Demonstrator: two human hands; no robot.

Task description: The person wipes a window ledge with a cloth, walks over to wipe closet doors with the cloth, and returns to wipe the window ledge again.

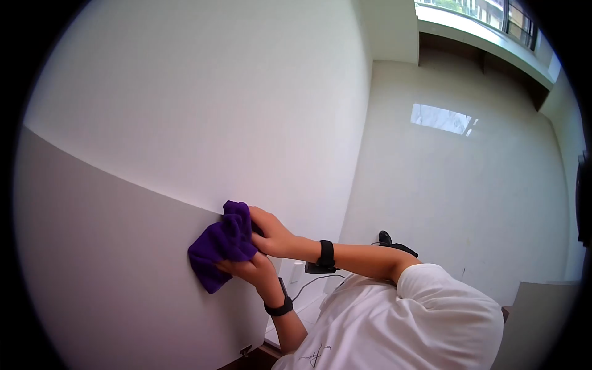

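Observation:
A crumpled purple cloth (225, 243) is draped over the top edge of a pale grey panel (123, 246), which looks like a cabinet door. My right hand (271, 233) grips the cloth at its upper right side, fingers closed and partly hidden behind the folds. Just below, my left hand (248, 269) is closed on the lower part of the cloth, its fingertips against the panel's face. Both wrists wear black bands.
A white wall (216, 92) rises behind the panel. A hinge (245, 351) shows at the panel's lower corner. A cable (314, 280) runs near my forearms. Glossy pale floor (444, 185) extends right toward a window (478, 12); another panel (536, 320) stands at the lower right.

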